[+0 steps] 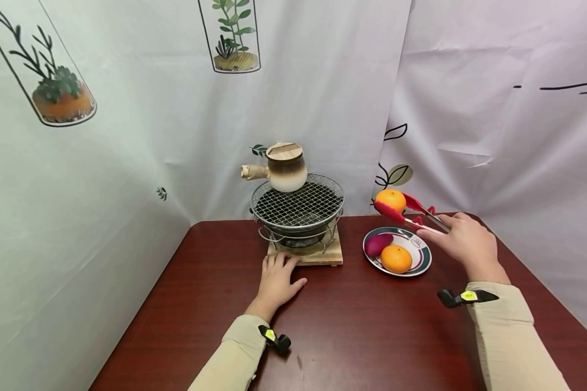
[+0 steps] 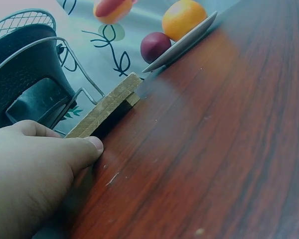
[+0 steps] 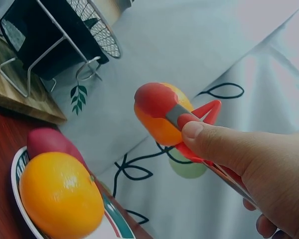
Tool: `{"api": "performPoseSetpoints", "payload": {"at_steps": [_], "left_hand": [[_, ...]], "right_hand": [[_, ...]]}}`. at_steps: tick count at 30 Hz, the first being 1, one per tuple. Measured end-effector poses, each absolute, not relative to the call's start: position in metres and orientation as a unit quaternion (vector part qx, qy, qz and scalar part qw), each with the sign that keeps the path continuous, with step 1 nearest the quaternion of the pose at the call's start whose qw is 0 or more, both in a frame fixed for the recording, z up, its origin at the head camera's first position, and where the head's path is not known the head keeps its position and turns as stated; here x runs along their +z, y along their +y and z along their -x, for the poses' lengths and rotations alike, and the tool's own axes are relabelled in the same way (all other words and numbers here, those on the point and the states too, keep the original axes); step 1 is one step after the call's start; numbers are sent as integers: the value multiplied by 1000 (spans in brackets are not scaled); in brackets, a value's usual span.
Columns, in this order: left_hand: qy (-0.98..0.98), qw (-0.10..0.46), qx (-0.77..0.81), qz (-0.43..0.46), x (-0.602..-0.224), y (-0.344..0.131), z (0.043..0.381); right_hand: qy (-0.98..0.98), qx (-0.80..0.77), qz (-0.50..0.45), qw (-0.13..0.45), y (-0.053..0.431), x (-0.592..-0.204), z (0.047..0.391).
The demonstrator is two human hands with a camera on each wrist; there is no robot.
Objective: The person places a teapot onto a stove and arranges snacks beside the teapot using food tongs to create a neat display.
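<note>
My right hand (image 1: 464, 241) grips red-tipped metal tongs (image 1: 432, 217), and an orange (image 1: 390, 200) is pinched between the tips, raised above the plate. Below it, the patterned plate (image 1: 423, 263) bears a second orange (image 1: 397, 259) and a purple oval fruit or vegetable (image 1: 375, 245). In the right wrist view, one red tip (image 3: 154, 99) covers part of the raised orange. My left hand (image 1: 276, 282) lies with its fingers spread, fingertips at the front edge of the wooden board (image 1: 323, 258). In the left wrist view the thumb (image 2: 87, 149) points along that board's edge.
On the board stands a small round grill (image 1: 298, 233) with a wire mesh top (image 1: 293, 206). A lidded clay pot (image 1: 287, 176) with a side handle sits at the mesh's back left. White printed cloth (image 1: 323, 81) hangs behind the dark red table (image 1: 347, 336).
</note>
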State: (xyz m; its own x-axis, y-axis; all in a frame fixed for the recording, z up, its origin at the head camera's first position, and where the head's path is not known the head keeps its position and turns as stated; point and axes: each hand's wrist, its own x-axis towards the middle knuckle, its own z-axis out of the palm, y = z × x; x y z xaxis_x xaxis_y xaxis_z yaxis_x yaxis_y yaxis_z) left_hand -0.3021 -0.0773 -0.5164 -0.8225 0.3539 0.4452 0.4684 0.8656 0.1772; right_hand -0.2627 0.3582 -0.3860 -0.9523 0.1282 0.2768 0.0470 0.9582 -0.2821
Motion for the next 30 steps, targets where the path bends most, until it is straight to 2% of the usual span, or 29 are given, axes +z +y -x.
{"api": "performPoseSetpoints", "payload": {"at_steps": [6, 30], "left_hand": [[-947, 192, -144, 214, -517, -78, 303], [-944, 207, -141, 216, -516, -77, 301]], "right_hand": [[-977, 145, 36, 152, 349, -381, 268], [-976, 136, 8, 172, 317, -349, 285]]}}
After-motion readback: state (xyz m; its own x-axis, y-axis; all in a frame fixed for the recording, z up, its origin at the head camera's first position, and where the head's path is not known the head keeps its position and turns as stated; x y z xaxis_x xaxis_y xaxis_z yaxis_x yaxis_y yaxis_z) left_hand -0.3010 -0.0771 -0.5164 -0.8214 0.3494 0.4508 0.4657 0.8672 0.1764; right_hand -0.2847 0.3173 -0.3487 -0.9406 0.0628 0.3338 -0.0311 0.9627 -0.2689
